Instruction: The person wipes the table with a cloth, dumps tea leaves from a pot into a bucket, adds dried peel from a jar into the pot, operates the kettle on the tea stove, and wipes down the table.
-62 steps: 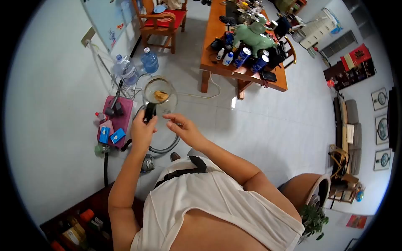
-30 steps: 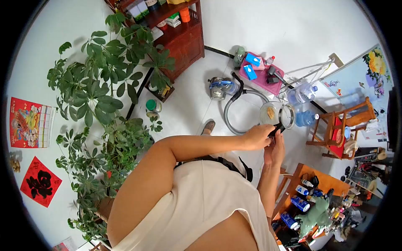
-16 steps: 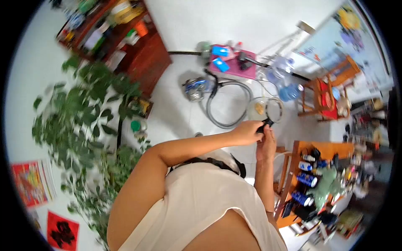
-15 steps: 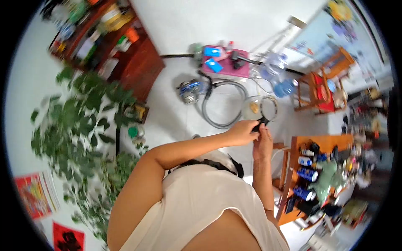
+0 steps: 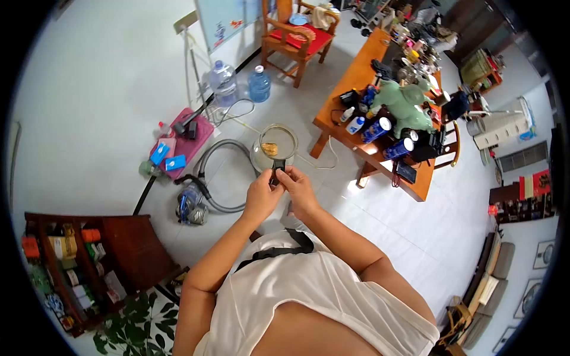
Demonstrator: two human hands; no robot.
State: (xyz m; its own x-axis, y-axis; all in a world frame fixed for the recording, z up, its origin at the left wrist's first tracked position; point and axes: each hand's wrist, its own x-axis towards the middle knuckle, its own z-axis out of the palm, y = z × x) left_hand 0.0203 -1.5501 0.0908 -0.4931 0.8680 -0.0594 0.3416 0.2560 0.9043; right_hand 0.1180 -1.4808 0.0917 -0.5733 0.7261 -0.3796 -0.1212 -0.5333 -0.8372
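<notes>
In the head view I hold a clear glass pot [image 5: 287,128] with a round rim by its black handle [image 5: 278,165]. A golden-brown lump [image 5: 270,149] shows through it, apparently inside. My left hand [image 5: 264,193] is closed on the handle from the left. From the right my right hand [image 5: 298,190] grips the same handle, thumbs close together. Both arms reach out in front of my body, with the pot above the tiled floor. My fingers partly cover the handle.
A grey hose [image 5: 208,155] curls on the floor left of the pot, beside a blue-grey machine [image 5: 191,204]. Beyond stand a pink low table [image 5: 199,140] and water bottles [image 5: 259,84]. A wooden table [image 5: 332,113] with cans and a green figurine is right, a chair [image 5: 295,44] further back.
My view has swung to the right, bringing the wooden table and chair nearer the middle. My hands still hold the pot's handle, and the pot now sits straight ahead of me.
</notes>
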